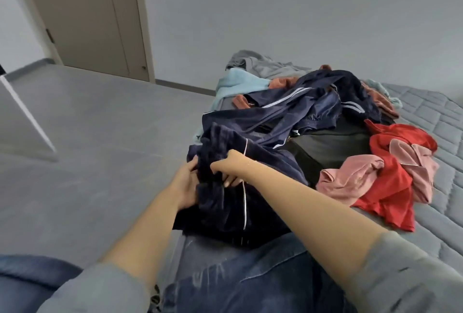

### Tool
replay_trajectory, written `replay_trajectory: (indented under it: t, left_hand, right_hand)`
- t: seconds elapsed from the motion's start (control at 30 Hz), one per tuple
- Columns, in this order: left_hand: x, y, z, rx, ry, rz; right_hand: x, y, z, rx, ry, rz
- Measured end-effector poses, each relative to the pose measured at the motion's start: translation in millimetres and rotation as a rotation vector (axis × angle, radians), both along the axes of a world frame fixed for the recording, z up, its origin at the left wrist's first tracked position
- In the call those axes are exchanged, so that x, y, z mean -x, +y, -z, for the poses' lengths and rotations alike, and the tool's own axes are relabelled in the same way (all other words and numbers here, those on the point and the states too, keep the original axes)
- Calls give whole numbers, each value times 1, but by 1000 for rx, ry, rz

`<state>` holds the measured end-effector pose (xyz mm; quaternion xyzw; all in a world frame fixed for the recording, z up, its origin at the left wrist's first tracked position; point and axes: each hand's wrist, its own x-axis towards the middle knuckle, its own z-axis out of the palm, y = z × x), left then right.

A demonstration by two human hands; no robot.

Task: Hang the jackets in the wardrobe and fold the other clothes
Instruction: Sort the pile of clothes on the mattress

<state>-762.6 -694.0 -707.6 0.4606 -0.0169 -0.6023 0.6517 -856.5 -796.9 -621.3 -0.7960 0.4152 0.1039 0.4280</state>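
My left hand (186,184) and right hand (225,171) both clutch the bunched navy velvet garment (225,202) at the bed's (426,117) near edge (over my knee). Its loose folds could slide toward the floor (100,137) if my grip slackens.

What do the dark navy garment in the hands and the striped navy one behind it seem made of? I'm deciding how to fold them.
Held navy garment: looks like velvety, matte pile with soft deep folds. Striped navy jacket: seemingly smooth synthetic, given its slight sheen and crisp creases.
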Motion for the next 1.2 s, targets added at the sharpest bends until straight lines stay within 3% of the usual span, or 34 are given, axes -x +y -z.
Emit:
replay_trajectory:
  t: [0.07,0.17,0.27,0.37,0.47,0.53,0.63,0.73,0.8,0.9,1.0,1.1,1.2]
  left_hand:
    - [0,-3,1,46,-54,29]
    - [8,-12,-10,-13,-193,126]
    - [23,-27,-21,-189,-440,183]
    - [34,-39,-31,-256,-650,8]
    - [17,-40,-54,-251,-675,-48]
    - [-6,-30,-71,-263,-677,20]
    - [-34,-6,-69,-334,-664,131]
    - [-44,13,-33,-410,-773,-60]
    - [-37,21,-14,-461,-910,-117]
    - [-21,33,-9,-585,-1027,-48]
    - [-13,49,-22,-864,-1100,127]
    - [3,64,-42,-916,-818,289]
    - [18,68,-45,-741,-723,196]
  right_hand:
    - [14,-3,3,-192,-59,-37]
    - [48,-21,8,-324,-419,111]
    - [91,-44,16,-5,-625,295]
    - [124,-65,23,238,-457,308]
    - [127,-71,19,314,-434,128]
    - [117,-68,12,357,-401,-15]
    - [99,-58,9,337,-144,-212]
    - [82,-42,29,465,148,-368]
    - [73,-34,46,557,232,-402]
    - [70,-31,64,662,238,-399]
    - [76,-32,74,701,155,-391]
    - [85,-35,74,693,39,-407]
    - [92,-35,70,701,-87,-474]
